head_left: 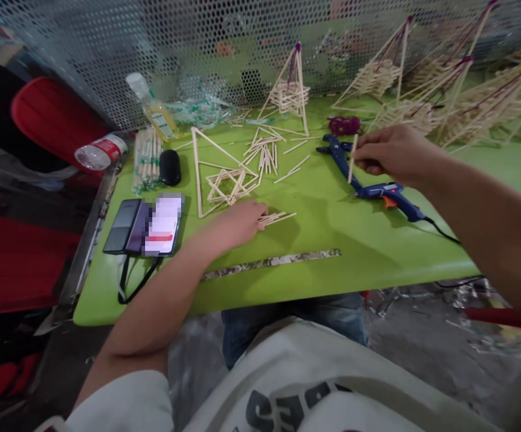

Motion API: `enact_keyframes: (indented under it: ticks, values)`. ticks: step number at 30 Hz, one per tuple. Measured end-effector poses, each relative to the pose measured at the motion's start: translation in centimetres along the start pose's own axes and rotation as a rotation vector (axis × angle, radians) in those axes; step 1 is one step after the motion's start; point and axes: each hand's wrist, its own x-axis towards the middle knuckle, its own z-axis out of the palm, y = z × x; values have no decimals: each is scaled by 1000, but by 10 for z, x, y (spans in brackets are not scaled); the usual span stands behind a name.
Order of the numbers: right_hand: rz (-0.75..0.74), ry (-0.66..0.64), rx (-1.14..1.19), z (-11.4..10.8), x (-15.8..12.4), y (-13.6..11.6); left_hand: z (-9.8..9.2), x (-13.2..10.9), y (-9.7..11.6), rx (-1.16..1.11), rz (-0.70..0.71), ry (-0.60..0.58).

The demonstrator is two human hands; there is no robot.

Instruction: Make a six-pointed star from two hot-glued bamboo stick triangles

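Note:
My right hand is raised above the right part of the table and pinches one short wooden stick upright between thumb and fingers. Below it lies a blue hot glue gun with an orange trigger, beside a blue plier-like tool. Low over the table, my left hand is closed on several thin wooden sticks whose ends poke out to the right; its fingertips are partly hidden. Just beyond it lies a stick triangle frame with a star-shaped stick lattice at its lower side.
Loose sticks lie mid-table. Finished stick pyramids with purple thread stand at the back and right. Purple yarn, a bottle of yellow liquid, bundled sticks, a black case, and a phone with a cable are around.

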Motion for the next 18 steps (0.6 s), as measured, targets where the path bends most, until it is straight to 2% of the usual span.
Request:
enact_keyframes:
  ticks: [2,4,8,12,18]
  values:
    - [29,-114,104,20,-8,-16,1,1,-2,-22,7,10]
    - [48,-150,131,39,-3,-29,2,2,-4,-23,14,18]
    - [109,-120,108,66,38,-39,7,3,-7,-25,16,35]
    - [62,-104,0,75,73,-37,9,4,-9,-45,13,19]
    - [-145,-112,-324,80,66,-21,9,1,-8,-49,8,-20]
